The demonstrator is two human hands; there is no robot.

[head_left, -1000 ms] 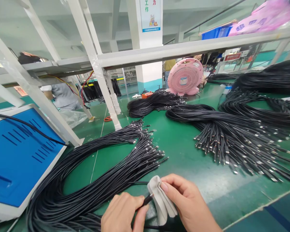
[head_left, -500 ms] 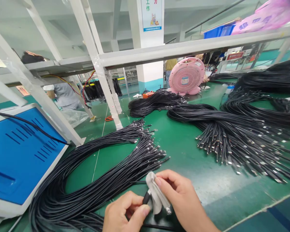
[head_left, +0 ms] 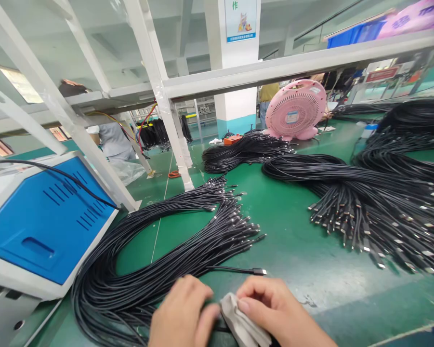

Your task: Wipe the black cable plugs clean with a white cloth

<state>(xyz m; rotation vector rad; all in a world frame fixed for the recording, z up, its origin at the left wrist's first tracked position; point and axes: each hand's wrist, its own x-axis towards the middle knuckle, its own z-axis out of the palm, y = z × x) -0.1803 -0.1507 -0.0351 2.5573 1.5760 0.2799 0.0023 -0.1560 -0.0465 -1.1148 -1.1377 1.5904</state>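
Currently, your right hand (head_left: 280,311) is closed on a grey cloth (head_left: 240,320), which sits at the 6 o'clock edge of your view with its fabric bunched under the fingers. Your left hand (head_left: 180,313) lies directly beside it, curled, with its fingertips (head_left: 209,313) against the left side of the cloth. Whether the left hand grasps anything cannot be determined, because the fingers and fabric hide that area.

A loose black USB-C cable (head_left: 234,269) lies on the green tabletop (head_left: 303,284) just above your hands, its metal plug pointing toward 3 o'clock; neither hand touches the visible length. A large looped bundle of black cables (head_left: 140,260) extends from 9 o'clock to 6 o'clock and passes close to your left hand. A second bundle (head_left: 361,217) lies at 3 o'clock, and a third (head_left: 245,152) lies at 12 o'clock. Further items: a blue-and-white case (head_left: 46,226) at 9 o'clock, a pink fan (head_left: 295,110) at 1 o'clock, and a co-worker in grey (head_left: 113,142) at 11 o'clock, beyond the white shelf rack (head_left: 159,82).
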